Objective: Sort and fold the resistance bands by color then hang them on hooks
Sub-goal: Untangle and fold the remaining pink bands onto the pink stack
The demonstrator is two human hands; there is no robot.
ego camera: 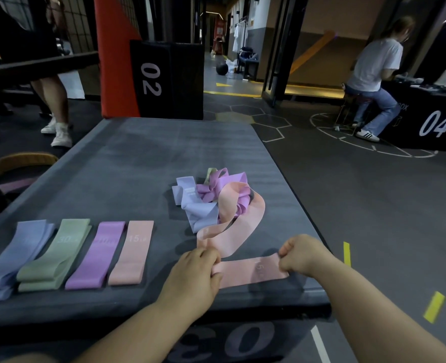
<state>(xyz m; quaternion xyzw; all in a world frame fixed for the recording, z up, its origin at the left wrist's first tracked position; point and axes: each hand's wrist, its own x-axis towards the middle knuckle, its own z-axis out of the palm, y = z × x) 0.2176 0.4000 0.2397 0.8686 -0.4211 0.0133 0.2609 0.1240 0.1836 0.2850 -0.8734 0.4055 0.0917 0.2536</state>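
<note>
Sorting looks well underway, but hanging has not begun and no hooks are in view. To the left of the tangled heap point(211, 197), four flat folded stacks lie side by side on the surface point(138, 166): pink point(132, 252) nearest the heap, then purple point(96, 255), green point(57, 254) and lavender point(15, 255) farthest from it. On the near side of the heap, a pink band point(250, 273) lies flat between the hands. The left hand point(195, 273) pinches one end in a curled grip, and the right hand point(304, 254) pinches the other end. A second pink loop point(242, 226) trails from the heap to just beside the left hand; I cannot tell whether the hand touches it. The heap still holds lavender, purple and a little green, so several bands probably remain to be sorted and folded.
</note>
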